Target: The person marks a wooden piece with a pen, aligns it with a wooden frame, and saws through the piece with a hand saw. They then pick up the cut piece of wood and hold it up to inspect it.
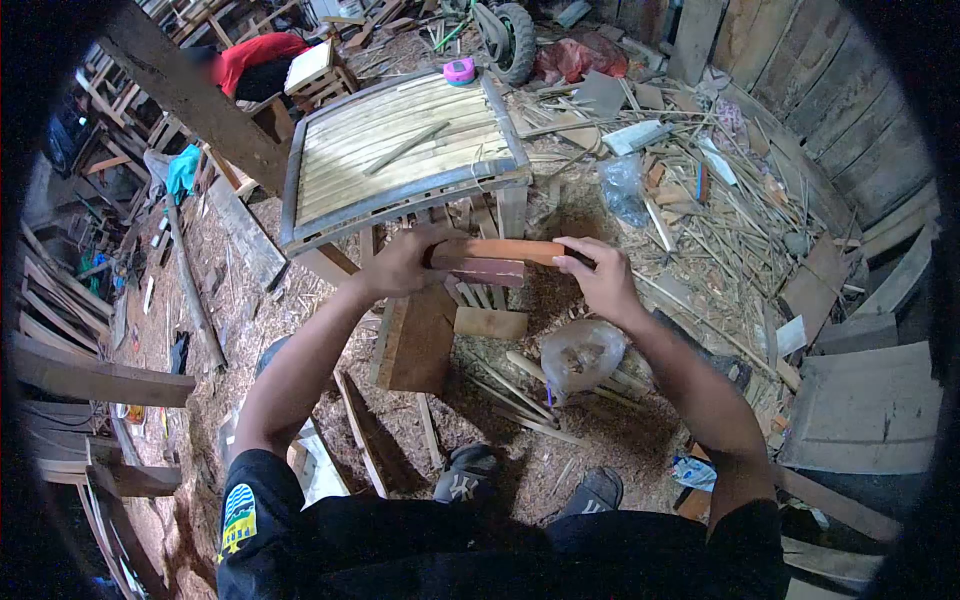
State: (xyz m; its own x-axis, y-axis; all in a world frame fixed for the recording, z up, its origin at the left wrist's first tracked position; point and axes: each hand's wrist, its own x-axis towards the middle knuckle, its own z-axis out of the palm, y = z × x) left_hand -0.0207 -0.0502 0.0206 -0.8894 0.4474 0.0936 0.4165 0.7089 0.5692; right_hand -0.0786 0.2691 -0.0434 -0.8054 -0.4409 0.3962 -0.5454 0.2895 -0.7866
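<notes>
My left hand is closed around the left ends of an orange-brown strip and a reddish-brown block just under it. My right hand pinches the strip's right end between thumb and fingers, at a dark tip. The strip spans level between both hands, and its material is not clear. Below them stand a brown wooden block and a lighter wood piece. A clear plastic bag with small contents lies on the floor below my right hand.
A slatted bamboo-topped table stands ahead, with a loose stick and a pink tape measure on it. Scrap sticks cover the right floor. A wooden post rises at left. A person in a red shirt bends over behind.
</notes>
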